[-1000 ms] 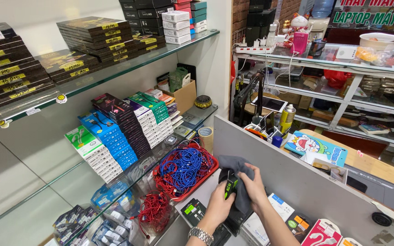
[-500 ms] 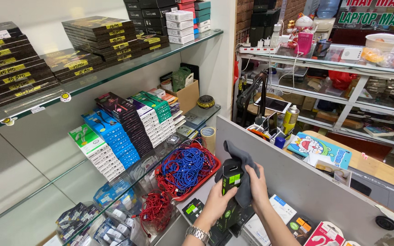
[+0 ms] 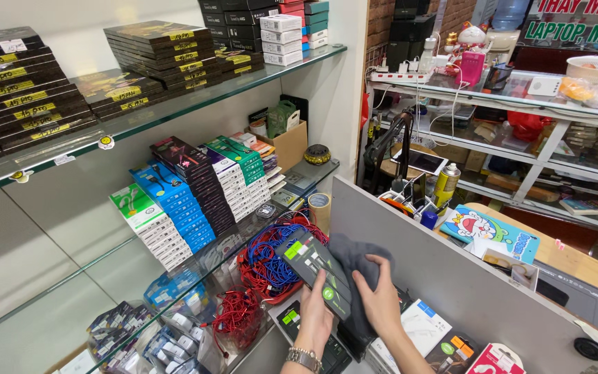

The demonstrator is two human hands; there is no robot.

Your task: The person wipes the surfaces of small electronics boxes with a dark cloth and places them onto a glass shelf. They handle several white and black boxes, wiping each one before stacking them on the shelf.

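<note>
The left hand [image 3: 315, 315] gripped a flat black box with green labels [image 3: 315, 272], fingers wrapped around its lower end, holding it tilted above the glass shelf [image 3: 292, 197]. The right hand [image 3: 381, 299] pressed a dark grey cloth [image 3: 351, 257] against the far side of the box, fingers spread over the fabric. A metal watch [image 3: 304, 358] sat on the left wrist. Just left of the box lay a red tray [image 3: 246, 266] heaped with blue and red cables [image 3: 271, 253], and a roll of tape [image 3: 320, 206] stood behind it. Further left, rows of small boxed goods [image 3: 188, 194] leaned on the same shelf, white, blue, black and green. Below the hands another black and green package [image 3: 291, 320] lay flat, perhaps on a lower worktop, though the view there was cramped. A grey partition [image 3: 451, 277] ran to the right of the hands, with a cartoon-printed blue card [image 3: 493, 232] beyond it. Stacks of flat dark boxes [image 3: 29, 90] filled the upper shelf.
</note>
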